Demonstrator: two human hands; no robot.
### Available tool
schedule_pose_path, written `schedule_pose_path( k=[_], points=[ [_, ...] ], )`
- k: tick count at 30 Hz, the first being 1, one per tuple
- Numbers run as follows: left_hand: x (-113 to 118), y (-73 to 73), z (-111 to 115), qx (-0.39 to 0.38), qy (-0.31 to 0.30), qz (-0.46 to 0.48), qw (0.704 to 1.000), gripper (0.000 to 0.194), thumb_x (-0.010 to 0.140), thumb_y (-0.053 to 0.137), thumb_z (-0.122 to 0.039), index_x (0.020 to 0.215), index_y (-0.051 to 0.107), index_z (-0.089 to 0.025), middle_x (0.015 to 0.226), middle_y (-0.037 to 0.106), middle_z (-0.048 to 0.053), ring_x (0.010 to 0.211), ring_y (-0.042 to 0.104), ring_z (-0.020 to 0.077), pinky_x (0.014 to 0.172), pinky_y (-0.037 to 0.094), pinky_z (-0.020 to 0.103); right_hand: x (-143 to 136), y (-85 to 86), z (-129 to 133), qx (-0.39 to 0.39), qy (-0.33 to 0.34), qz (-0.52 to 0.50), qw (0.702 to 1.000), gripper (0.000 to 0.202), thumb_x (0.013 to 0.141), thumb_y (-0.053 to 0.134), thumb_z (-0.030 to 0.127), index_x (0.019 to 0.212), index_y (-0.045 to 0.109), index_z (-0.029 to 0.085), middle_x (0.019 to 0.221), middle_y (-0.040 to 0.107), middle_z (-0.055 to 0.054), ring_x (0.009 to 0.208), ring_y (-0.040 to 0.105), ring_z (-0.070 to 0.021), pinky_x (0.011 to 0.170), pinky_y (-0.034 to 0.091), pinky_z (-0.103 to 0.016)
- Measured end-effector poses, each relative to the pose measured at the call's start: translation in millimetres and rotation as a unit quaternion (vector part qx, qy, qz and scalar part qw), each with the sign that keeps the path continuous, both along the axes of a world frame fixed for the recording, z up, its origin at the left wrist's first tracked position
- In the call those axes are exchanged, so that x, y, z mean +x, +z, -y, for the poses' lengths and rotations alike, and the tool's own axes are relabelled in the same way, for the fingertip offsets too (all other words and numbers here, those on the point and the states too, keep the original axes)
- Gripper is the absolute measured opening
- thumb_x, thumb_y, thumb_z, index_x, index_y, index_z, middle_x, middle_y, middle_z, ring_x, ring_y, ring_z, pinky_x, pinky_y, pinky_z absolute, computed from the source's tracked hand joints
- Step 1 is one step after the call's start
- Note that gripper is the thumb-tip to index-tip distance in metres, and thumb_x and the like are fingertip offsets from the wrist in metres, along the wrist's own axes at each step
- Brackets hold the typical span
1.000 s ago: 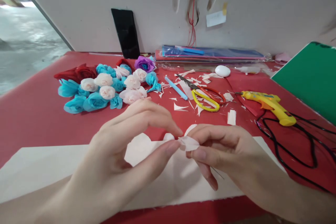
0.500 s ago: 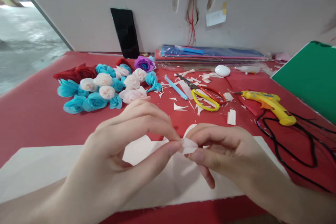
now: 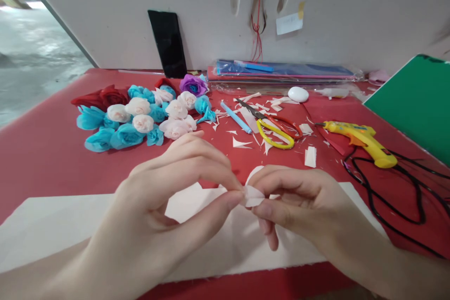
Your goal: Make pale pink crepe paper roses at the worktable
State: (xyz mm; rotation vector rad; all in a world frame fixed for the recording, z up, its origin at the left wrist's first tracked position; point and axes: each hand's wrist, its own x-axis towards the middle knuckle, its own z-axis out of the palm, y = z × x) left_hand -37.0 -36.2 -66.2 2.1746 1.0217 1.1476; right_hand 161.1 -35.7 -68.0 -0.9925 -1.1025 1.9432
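Between my two hands is a small pale pink paper petal (image 3: 253,196), held just above a large sheet of pale paper (image 3: 225,243). My left hand (image 3: 168,201) pinches its left end between thumb and forefinger. The right end is gripped by the thumb and fingers of my right hand (image 3: 298,201), which partly hide it. A rounded pale edge also shows above the right fingers; whether it belongs to the same piece I cannot tell. Beyond my left hand lies a cluster of crepe paper flowers (image 3: 142,123) in blue, pale pink, red and purple.
Scissors (image 3: 276,133) with yellow and red handles lie among paper scraps and a blue pen (image 3: 235,117). A yellow glue gun (image 3: 362,138) with a looping black cord is at right. A dark phone (image 3: 168,44) leans on the wall, near wrapped paper packs (image 3: 288,71).
Both hands keep their pinch on the petal, nearly still. The lower fingers of my right hand have curled slightly to the left.
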Motion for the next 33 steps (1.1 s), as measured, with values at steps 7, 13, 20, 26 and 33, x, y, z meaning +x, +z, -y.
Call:
schedule_pose_path(
  k=[7, 13, 20, 26, 33],
  points=[
    [2.2, 0.8, -2.0, 0.019, 0.006, 0.001, 1.000, 0.015, 0.088, 0.060, -0.016, 0.081, 0.064, -0.030, 0.073, 0.065, -0.006, 0.072, 0.061, 0.0144, 0.064, 0.050, 0.028, 0.3, 3.5, 0.7, -0.004, 0.004, -0.008, 1.000, 0.015, 0.072, 0.083, 0.025, 0.066, 0.074, 0.014, 0.064, 0.060, 0.003, 0.053, 0.056, -0.0040, 0.052, 0.053, -0.012],
    [1.3, 1.7, -1.0, 0.018, 0.006, -0.007, 1.000, 0.015, 0.088, 0.060, -0.015, 0.084, 0.063, -0.029, 0.078, 0.064, -0.007, 0.076, 0.061, 0.0125, 0.068, 0.050, 0.025, 1.6, 4.5, 0.9, -0.001, -0.009, 0.009, 1.000, 0.014, 0.075, 0.081, 0.027, 0.069, 0.073, 0.016, 0.063, 0.060, 0.004, 0.052, 0.057, -0.0042, 0.051, 0.053, -0.012],
    [2.7, 2.4, -0.4, 0.008, 0.004, -0.010, 1.000, 0.015, 0.088, 0.060, -0.016, 0.083, 0.062, -0.030, 0.075, 0.064, -0.006, 0.075, 0.061, 0.0146, 0.070, 0.049, 0.029, 0.2, 3.4, 1.2, 0.016, -0.029, 0.012, 0.999, 0.014, 0.076, 0.079, 0.026, 0.067, 0.073, 0.017, 0.072, 0.061, 0.002, 0.050, 0.057, -0.0043, 0.048, 0.053, -0.014],
    [2.4, 1.3, -2.3, -0.027, -0.002, 0.005, 1.000, 0.015, 0.090, 0.055, -0.016, 0.086, 0.062, -0.029, 0.080, 0.064, -0.006, 0.076, 0.060, 0.0125, 0.068, 0.047, 0.022, 1.4, 4.8, 1.5, 0.024, -0.039, 0.024, 0.999, 0.013, 0.074, 0.080, 0.025, 0.066, 0.074, 0.017, 0.076, 0.062, 0.003, 0.048, 0.056, -0.0021, 0.047, 0.051, -0.012],
    [9.1, -1.7, -3.9, -0.155, 0.006, 0.018, 0.988, 0.007, 0.082, 0.063, -0.022, 0.079, 0.065, -0.027, 0.077, 0.069, -0.008, 0.074, 0.064, 0.0120, 0.068, 0.049, 0.019, 4.0, 5.1, 0.3, 0.090, -0.042, 0.055, 0.994, 0.008, 0.081, 0.075, 0.021, 0.073, 0.078, 0.023, 0.078, 0.065, 0.004, 0.053, 0.058, -0.0017, 0.054, 0.049, -0.011]
  ],
)
